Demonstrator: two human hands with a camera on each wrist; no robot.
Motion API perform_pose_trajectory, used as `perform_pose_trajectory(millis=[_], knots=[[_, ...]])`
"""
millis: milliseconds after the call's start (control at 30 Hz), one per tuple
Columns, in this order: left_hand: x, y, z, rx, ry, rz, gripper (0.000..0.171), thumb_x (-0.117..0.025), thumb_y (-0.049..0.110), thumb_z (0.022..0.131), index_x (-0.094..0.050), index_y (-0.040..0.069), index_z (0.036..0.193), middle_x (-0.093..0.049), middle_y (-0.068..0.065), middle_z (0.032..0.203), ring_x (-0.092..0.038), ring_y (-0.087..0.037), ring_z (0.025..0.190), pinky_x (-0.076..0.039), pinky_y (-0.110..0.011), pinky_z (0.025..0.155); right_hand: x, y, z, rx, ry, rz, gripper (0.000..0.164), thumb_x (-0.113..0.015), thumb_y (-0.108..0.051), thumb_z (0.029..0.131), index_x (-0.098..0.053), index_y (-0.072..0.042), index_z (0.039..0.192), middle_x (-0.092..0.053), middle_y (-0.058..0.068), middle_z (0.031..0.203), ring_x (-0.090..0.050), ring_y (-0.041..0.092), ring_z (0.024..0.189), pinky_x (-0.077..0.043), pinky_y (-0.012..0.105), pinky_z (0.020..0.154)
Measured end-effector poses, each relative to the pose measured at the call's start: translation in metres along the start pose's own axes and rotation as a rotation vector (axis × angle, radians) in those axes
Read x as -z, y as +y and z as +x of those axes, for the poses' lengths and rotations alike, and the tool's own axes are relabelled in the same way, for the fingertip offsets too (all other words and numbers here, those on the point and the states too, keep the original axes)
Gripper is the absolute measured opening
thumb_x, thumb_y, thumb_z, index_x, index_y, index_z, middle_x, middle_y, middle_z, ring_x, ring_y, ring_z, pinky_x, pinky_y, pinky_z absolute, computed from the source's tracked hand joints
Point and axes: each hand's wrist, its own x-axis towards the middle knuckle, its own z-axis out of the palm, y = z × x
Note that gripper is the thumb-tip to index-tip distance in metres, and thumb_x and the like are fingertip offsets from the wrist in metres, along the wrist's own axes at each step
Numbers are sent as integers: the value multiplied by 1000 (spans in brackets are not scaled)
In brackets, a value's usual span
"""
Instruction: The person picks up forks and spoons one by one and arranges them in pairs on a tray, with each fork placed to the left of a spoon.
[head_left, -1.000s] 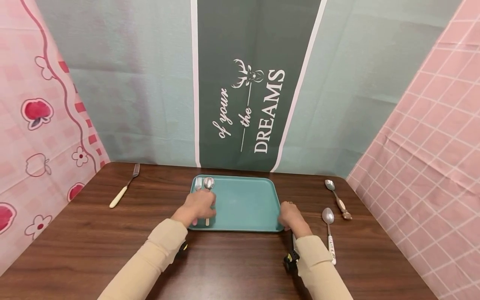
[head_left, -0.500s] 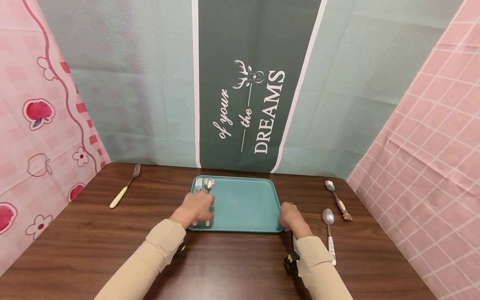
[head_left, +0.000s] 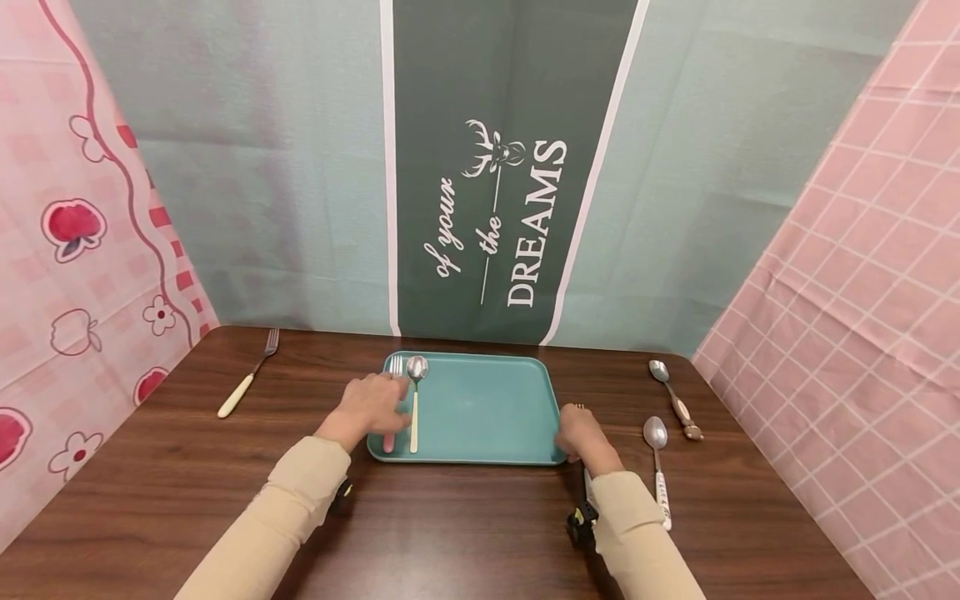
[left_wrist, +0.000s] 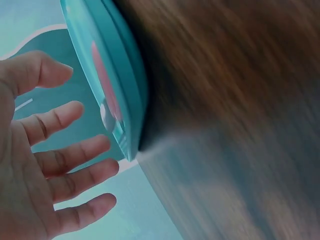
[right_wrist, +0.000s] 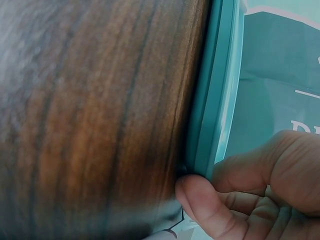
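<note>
A teal tray [head_left: 487,417] lies on the table. On its left side are a fork with a pink handle [head_left: 389,440] and, to the right of it, a spoon with a pale yellow handle [head_left: 415,417]. My left hand [head_left: 371,404] hovers at the tray's left edge, hiding the middle of the pink fork; the left wrist view shows its fingers [left_wrist: 80,152] spread and holding nothing. At the tray's front right corner my right hand [head_left: 583,435] pinches the rim between thumb and finger, as the right wrist view shows. Beneath that hand lies another fork, mostly hidden, its tines [head_left: 579,406] showing.
A fork with a cream handle [head_left: 250,375] lies on the table [head_left: 465,533] at the far left. Right of the right hand are a spoon with a patterned white handle [head_left: 657,467] and a spoon with a brown handle [head_left: 677,402]. Hanging cloths [head_left: 480,208] bound the back and sides.
My left hand has moved left, off the yellow-handled spoon, which now shows in full, and its fingers have spread. The right hand stays at the tray corner.
</note>
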Motion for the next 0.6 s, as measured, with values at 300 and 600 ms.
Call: perform_pose_trajectory(millis=[300, 600], knots=[[1, -21, -9, 42, -29, -4, 29, -61, 38, 64, -55, 15, 81, -48, -2, 77, -47, -21, 69, -38, -41, 55, -1, -1, 1, -9, -21, -13, 8, -49, 6, 74, -53, 7, 81, -49, 17, 66, -51, 13, 38, -40, 21, 35], [1, -42, -22, 56, -7, 1, 30, -60, 37, 65, -59, 12, 82, -48, -7, 79, -49, -27, 71, -39, -45, 55, 0, 1, 3, -8, -18, -25, 7, -50, 6, 73, -54, 6, 79, -52, 20, 71, -50, 13, 36, -40, 21, 35]])
